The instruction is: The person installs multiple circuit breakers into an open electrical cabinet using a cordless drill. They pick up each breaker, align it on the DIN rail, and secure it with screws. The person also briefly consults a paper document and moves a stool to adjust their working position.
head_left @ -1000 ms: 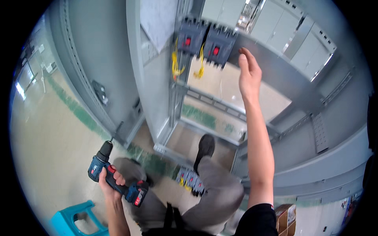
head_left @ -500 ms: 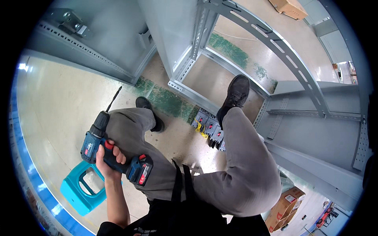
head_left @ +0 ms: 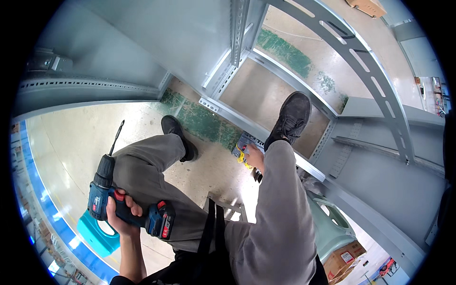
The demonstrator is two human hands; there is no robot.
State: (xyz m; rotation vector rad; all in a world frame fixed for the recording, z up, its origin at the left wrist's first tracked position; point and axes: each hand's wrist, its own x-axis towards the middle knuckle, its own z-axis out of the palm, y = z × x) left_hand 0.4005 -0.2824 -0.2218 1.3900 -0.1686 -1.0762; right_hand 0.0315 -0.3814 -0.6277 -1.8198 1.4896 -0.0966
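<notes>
In my left hand (head_left: 123, 211) is a blue and black cordless drill (head_left: 100, 190), my fingers wrapped round its handle. Its long drill bit (head_left: 117, 137) points up and away over the floor, and the battery pack (head_left: 161, 219) is by my left thigh. My right hand (head_left: 255, 158) reaches down beyond my right leg, its fingers bent over a grey circuit breaker (head_left: 244, 141). Yellow wires (head_left: 241, 156) lie beside these fingers. My right leg hides the wrist and part of the breaker row on the floor.
Grey metal cabinet frames (head_left: 228, 110) with slotted rails stand ahead and to the right. My right shoe (head_left: 292, 114) is inside a frame's base. A turquoise plastic stool (head_left: 90, 232) is at the left, a pale green one (head_left: 327, 228) at the right, near a cardboard box (head_left: 344, 261).
My right hand has come into view at the circuit breakers. The drill has shifted slightly left and down, still in my left hand. My view has turned a little, showing the pale green stool more fully.
</notes>
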